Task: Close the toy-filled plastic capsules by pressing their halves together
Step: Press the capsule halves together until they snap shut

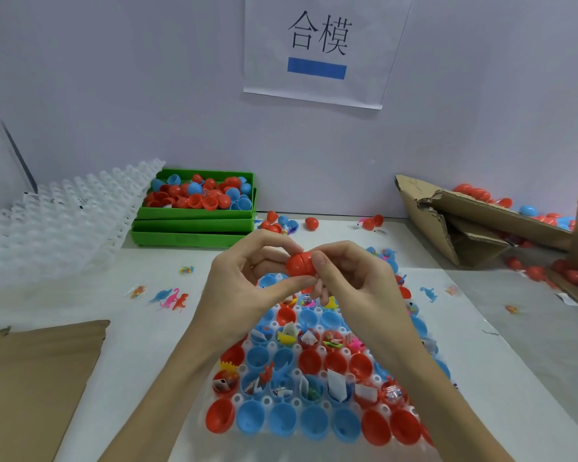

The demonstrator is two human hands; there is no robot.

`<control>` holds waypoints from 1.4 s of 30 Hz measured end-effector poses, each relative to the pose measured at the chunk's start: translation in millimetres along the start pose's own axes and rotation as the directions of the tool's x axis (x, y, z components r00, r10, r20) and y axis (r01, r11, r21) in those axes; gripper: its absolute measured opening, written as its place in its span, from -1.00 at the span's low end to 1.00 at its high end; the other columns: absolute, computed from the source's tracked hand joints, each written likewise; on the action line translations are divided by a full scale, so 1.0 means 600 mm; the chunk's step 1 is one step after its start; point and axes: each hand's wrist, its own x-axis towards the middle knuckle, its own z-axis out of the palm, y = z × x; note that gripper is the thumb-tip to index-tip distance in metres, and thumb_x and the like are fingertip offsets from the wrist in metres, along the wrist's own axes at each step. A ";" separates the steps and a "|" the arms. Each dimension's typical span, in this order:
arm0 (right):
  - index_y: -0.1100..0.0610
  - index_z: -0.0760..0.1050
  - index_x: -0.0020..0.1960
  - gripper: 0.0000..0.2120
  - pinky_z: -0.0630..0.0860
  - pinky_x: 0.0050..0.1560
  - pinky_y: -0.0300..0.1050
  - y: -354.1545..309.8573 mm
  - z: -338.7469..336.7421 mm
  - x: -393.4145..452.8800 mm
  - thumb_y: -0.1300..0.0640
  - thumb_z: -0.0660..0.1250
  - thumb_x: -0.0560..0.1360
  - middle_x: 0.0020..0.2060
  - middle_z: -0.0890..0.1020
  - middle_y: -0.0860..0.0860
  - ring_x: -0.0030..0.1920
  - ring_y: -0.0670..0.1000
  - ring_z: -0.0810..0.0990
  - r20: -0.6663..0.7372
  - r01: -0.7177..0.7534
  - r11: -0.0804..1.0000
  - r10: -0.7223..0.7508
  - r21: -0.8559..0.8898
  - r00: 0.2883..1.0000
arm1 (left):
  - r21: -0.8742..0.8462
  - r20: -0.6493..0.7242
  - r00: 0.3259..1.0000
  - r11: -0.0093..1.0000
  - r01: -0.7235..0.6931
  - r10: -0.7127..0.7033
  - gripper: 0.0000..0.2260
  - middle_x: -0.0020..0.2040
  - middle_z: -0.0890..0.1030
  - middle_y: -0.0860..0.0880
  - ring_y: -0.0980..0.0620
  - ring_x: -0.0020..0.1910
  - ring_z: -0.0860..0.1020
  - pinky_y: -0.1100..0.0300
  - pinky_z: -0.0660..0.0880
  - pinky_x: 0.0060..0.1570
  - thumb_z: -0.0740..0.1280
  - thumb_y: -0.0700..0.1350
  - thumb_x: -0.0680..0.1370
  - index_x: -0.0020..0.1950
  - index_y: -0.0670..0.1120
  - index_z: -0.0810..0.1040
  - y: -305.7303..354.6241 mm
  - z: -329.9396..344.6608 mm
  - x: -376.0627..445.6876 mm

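stacked white trays [57, 221] and a green bin [194, 225] of capsule halves sit at the table's [147, 328] left. the left hand [244, 281] and right hand [354, 278] both hold a grip on one red capsule [299, 264], pinched between them above the holder tray [314, 368] of open halves. torn cardboard [454, 221] lies right.

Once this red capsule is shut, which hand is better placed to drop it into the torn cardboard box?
Probably the right hand: the cardboard box lies on its side of the table. Both hands now pinch the red capsule, and the left hand would have to cross over.
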 end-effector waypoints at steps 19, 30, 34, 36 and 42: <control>0.06 0.61 0.11 -0.75 0.58 -0.11 -0.40 0.001 0.023 -0.016 0.01 0.54 0.50 -0.16 0.67 -0.21 -0.11 -0.18 0.69 -0.103 0.188 0.925 -0.234 -0.330 0.967 | 0.417 -0.081 0.932 0.861 -0.291 0.354 -0.67 0.05 0.71 0.00 0.12 0.05 0.67 0.27 0.61 0.14 0.57 -0.21 0.44 0.21 -0.15 0.72 -0.002 0.024 -0.013; 0.08 0.62 0.04 -0.96 0.51 -0.16 -0.37 0.003 0.019 -0.017 0.18 0.44 0.60 -0.21 0.63 -0.20 -0.14 -0.09 0.63 -0.076 0.224 0.874 -0.283 -0.432 0.956 | 0.576 -0.073 0.892 0.749 -0.328 0.446 -0.60 0.07 0.72 -0.11 0.02 0.06 0.68 0.26 0.59 0.19 0.62 -0.28 0.43 0.25 -0.21 0.69 -0.004 0.044 -0.026; 0.01 0.58 0.22 -0.81 0.61 0.02 -0.26 0.004 0.027 -0.018 0.18 0.40 0.62 -0.04 0.67 -0.19 -0.02 -0.12 0.66 -0.068 0.235 0.890 -0.283 -0.392 0.957 | 0.505 -0.087 0.902 0.799 -0.326 0.423 -0.62 0.12 0.68 -0.05 0.09 0.09 0.63 0.32 0.56 0.21 0.59 -0.21 0.46 0.26 -0.18 0.68 -0.001 0.039 -0.017; -0.09 0.50 0.33 -0.70 0.61 0.12 -0.25 0.004 0.022 -0.015 0.19 0.34 0.66 0.09 0.67 -0.19 0.11 -0.13 0.67 -0.027 0.188 0.948 -0.201 -0.256 0.979 | 0.373 -0.076 0.952 0.894 -0.248 0.296 -0.60 0.19 0.64 -0.02 0.04 0.16 0.64 0.18 0.60 0.21 0.58 -0.21 0.48 0.31 -0.12 0.65 0.002 0.035 -0.012; 0.19 0.44 0.47 -0.65 0.57 0.32 0.05 -0.003 -0.002 -0.003 0.21 0.20 0.70 0.28 0.66 0.13 0.32 0.14 0.63 0.245 -0.090 0.936 0.004 0.341 0.970 | 0.271 -0.002 0.995 0.957 -0.100 0.104 -0.63 0.45 0.44 0.20 0.02 0.54 0.29 0.22 0.31 0.44 0.42 0.13 0.59 0.41 0.19 0.56 0.012 0.025 -0.009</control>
